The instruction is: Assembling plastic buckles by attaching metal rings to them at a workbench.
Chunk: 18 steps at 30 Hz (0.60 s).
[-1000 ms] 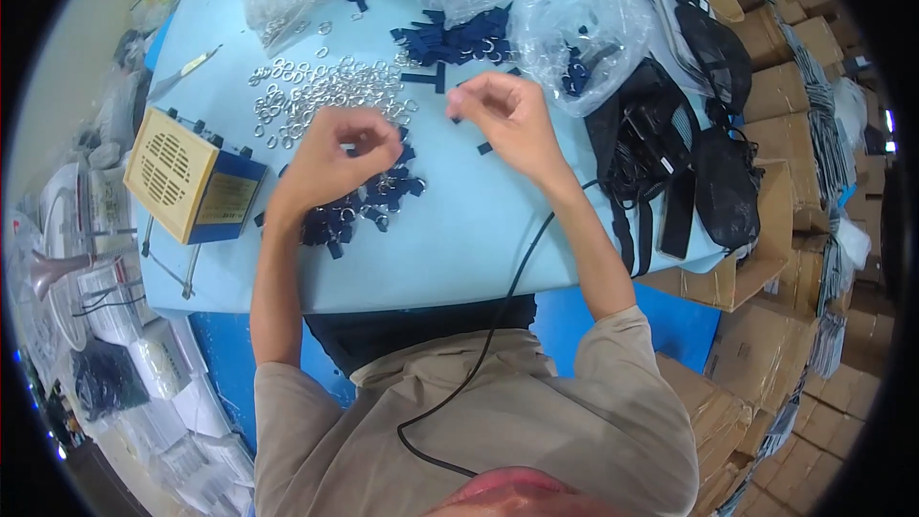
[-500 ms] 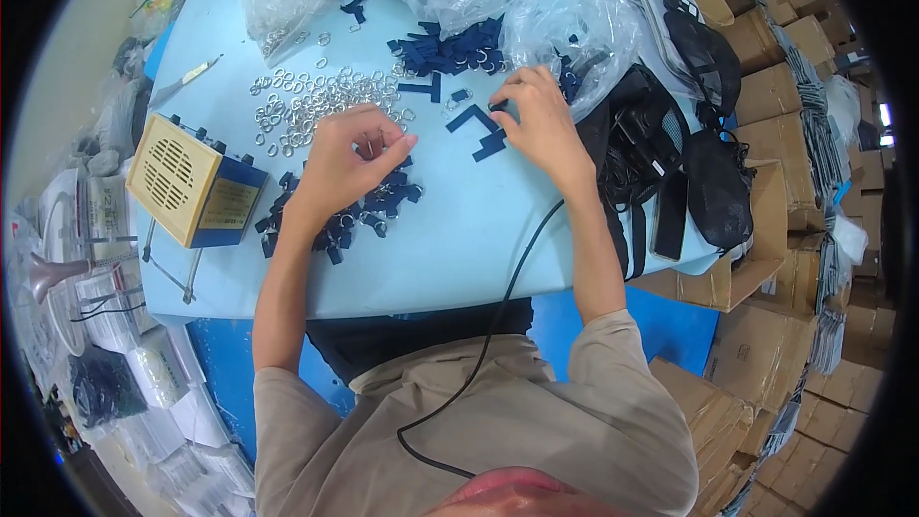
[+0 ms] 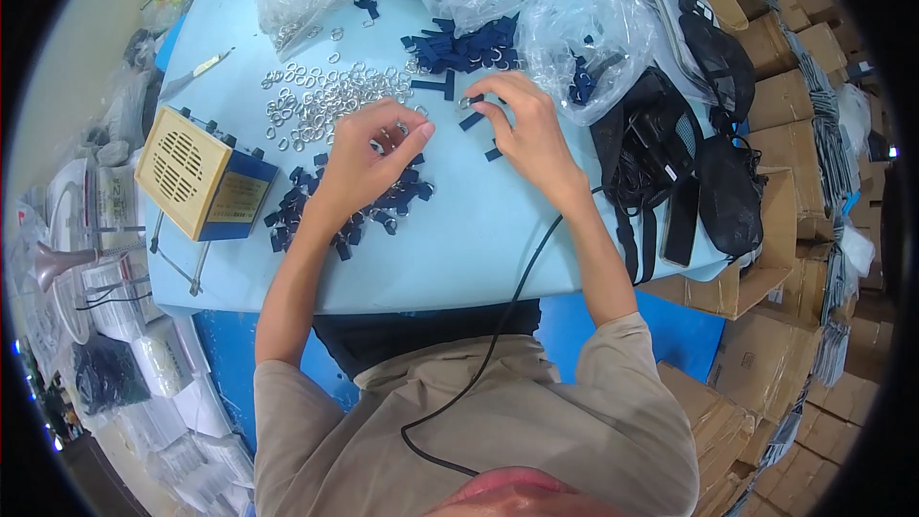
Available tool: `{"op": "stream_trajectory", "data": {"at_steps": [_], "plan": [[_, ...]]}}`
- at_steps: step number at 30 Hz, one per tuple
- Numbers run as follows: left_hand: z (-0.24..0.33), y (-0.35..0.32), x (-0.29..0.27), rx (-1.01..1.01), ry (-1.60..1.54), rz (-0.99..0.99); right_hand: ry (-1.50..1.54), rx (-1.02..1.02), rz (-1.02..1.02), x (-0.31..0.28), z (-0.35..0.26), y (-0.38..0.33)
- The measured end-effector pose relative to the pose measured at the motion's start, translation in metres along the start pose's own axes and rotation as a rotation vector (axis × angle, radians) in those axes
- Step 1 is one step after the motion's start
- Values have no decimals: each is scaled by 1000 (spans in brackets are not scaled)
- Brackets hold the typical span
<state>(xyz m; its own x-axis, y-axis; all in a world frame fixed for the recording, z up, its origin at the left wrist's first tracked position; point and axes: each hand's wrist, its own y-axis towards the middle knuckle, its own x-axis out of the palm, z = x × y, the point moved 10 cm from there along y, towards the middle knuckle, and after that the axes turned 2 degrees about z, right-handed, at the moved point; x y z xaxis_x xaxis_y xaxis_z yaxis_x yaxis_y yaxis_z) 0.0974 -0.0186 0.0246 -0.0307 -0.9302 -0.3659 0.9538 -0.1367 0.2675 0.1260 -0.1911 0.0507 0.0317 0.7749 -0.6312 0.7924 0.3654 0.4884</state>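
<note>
My left hand (image 3: pixel 375 151) is closed, a silver metal ring (image 3: pixel 421 111) showing at its fingertips. Facing it, my right hand (image 3: pixel 525 129) pinches a short navy strip (image 3: pixel 477 99), with something silvery, apparently a ring, at its end. Loose metal rings (image 3: pixel 325 101) lie in a heap beyond my left hand. Under and beside my left wrist are small navy strips with rings on them (image 3: pixel 388 203). A pile of navy strips (image 3: pixel 469 46) sits beyond my right hand. Single strips (image 3: pixel 436 85) lie between the hands, and others (image 3: pixel 471 121) are partly covered by my right hand.
A cream and blue box-shaped device (image 3: pixel 204 175) on metal legs stands at left, a knife-like tool (image 3: pixel 198 72) behind it. Clear plastic bags (image 3: pixel 589 29) line the far side. To the right are black bags (image 3: pixel 641 129), a phone (image 3: pixel 681 222) and cardboard boxes (image 3: pixel 771 354). A black cable (image 3: pixel 517 292) hangs across the table edge.
My right hand has moved left with the navy strip, closer to my left hand. A ring now shows at my left fingertips. The whole view has shifted slightly.
</note>
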Motion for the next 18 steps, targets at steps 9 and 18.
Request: {"op": "stream_trajectory", "data": {"at_steps": [9,18], "plan": [[-19,-5,9,-181,-227,2,663,179,-71,32,-6,-12],[-15,-4,12,-119,-167,-41,773,413,-99,32,3,-14]]}}
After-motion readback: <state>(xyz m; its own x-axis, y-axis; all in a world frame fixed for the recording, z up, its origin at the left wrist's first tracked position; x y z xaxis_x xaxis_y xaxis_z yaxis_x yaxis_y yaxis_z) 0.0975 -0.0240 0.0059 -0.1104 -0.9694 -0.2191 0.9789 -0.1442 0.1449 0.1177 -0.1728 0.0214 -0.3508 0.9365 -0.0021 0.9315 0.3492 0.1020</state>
